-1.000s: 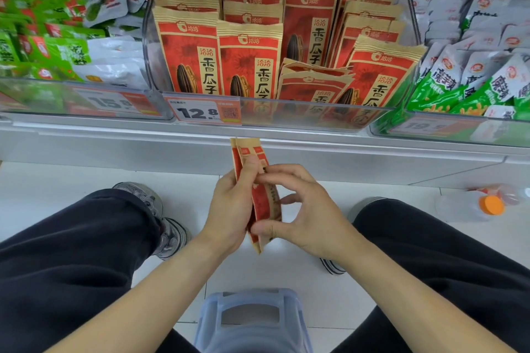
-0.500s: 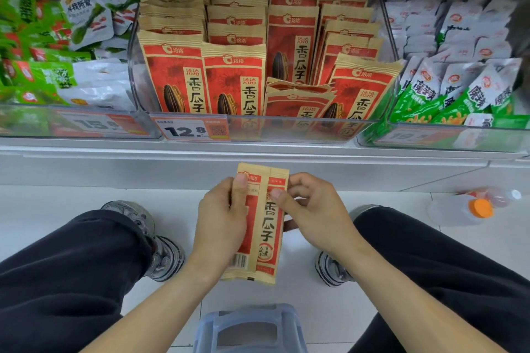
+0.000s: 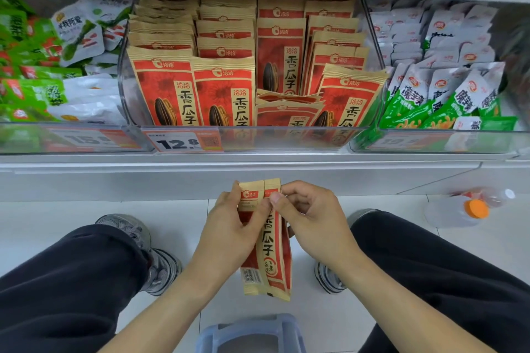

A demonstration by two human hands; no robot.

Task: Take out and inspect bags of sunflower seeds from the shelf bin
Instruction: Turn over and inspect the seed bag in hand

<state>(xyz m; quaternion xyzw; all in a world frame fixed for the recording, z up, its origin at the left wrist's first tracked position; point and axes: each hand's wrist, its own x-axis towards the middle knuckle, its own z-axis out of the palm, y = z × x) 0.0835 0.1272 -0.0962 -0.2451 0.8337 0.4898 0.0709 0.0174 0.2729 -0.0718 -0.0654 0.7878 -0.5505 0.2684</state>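
1. Red-and-tan paper bags of sunflower seeds [image 3: 268,241], two of them held together edge-on, sit dead centre in front of the person, below the shelf lip and above the floor.
2. The left hand [image 3: 229,233] grips the bags from the 9 o'clock side, thumb lying across the front near the top and fingers wrapped behind.
3. The right hand [image 3: 312,223] comes in from 3 o'clock, fingers curled, thumb and forefinger pinching the top edge of the right-side bag.
4. Up at 12 o'clock is the clear plastic shelf bin [image 3: 286,139], packed with rows of the same red sunflower seed bags [image 3: 223,92] standing upright. One of them at the front right leans over.
5. An orange-and-white price tag reading 12.8 [image 3: 183,142] is clipped on the bin's front, bottom left.
6. At 10 o'clock there's a bin of green and white snack packets [image 3: 43,71], and at 2 o'clock another with white-and-green pouches [image 3: 447,92].
7. Over at 3 o'clock a clear plastic bottle with an orange cap [image 3: 459,209] lies on the white tiled floor [image 3: 57,215].
8. At 6 o'clock, the top of a pale blue plastic stool [image 3: 249,332] pokes in between the person's dark trouser legs, grey sneakers on either side.
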